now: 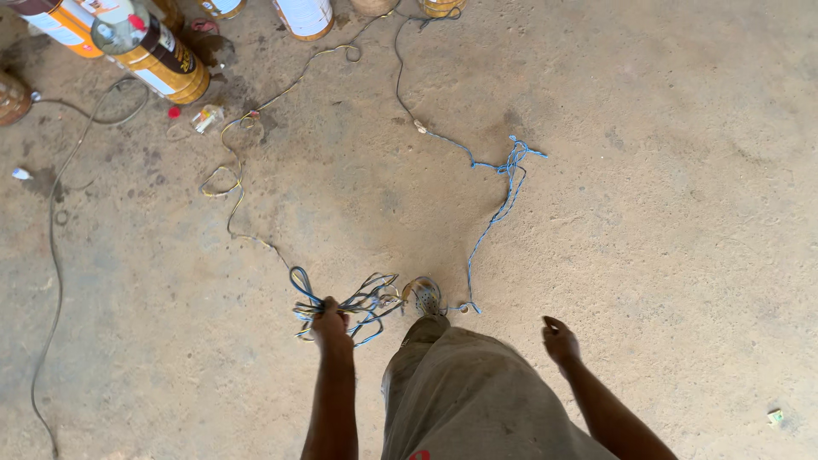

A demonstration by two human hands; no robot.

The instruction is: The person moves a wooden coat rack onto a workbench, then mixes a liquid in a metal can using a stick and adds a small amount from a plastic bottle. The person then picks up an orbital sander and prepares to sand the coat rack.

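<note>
Blue wire bundle (345, 305), left hand (330, 324) gripping it

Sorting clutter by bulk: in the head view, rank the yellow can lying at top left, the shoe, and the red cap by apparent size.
1. Yellow can
2. Shoe, though it is partly hidden by the trouser leg
3. Red cap, clearly smallest
</note>
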